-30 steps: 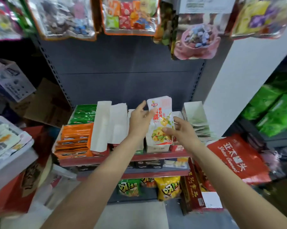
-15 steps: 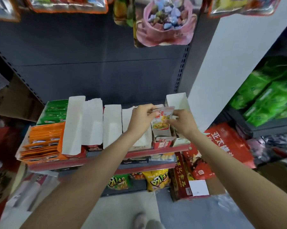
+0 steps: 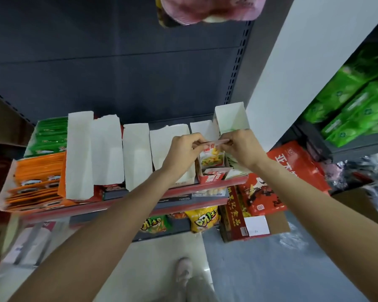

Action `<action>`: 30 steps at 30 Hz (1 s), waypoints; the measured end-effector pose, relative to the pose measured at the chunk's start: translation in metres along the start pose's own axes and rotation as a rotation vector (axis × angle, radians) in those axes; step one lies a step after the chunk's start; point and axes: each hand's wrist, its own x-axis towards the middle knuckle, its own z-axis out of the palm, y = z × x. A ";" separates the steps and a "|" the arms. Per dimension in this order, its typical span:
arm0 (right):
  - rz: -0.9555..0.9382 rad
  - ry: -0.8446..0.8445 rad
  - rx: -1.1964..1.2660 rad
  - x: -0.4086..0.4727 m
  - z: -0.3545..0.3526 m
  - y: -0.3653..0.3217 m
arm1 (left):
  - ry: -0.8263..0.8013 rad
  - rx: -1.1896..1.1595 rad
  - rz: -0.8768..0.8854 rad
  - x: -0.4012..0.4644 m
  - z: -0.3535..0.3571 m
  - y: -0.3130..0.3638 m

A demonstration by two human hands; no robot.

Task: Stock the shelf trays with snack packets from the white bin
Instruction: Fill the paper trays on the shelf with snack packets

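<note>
I am seating a white snack packet with yellow food print (image 3: 212, 156) upright in the red-fronted cardboard shelf tray (image 3: 212, 177), my left hand (image 3: 184, 149) and right hand (image 3: 241, 147) both pinching its top edge. Next, I judge, I should be releasing and reaching for another.

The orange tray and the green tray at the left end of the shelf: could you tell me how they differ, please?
The orange tray sits at the front edge of the shelf; the green tray sits behind it, against the back panel. The orange tray's packets are orange with dark markings; the green tray's are green. Both are full of packets standing in a row, untouched by the hands.
</note>
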 end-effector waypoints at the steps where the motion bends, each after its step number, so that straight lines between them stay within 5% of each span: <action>1: -0.014 -0.016 -0.008 0.000 0.002 0.002 | -0.005 0.008 0.009 -0.001 0.001 -0.001; 9: -0.094 -0.049 -0.006 -0.005 0.009 0.004 | -0.158 0.159 -0.080 -0.003 0.015 -0.006; 16: -0.035 -0.254 -0.166 -0.006 0.014 -0.004 | -0.197 0.233 -0.072 -0.013 0.014 -0.004; 23: -0.019 -0.371 -0.188 -0.007 0.007 -0.007 | -0.301 0.088 -0.217 -0.009 0.010 0.002; 27: 0.024 -0.415 -0.106 -0.014 -0.002 -0.012 | -0.277 0.059 -0.210 -0.021 0.000 0.007; 30: 0.033 -0.298 0.005 -0.022 -0.010 -0.029 | -0.173 -0.017 -0.214 -0.033 -0.019 0.015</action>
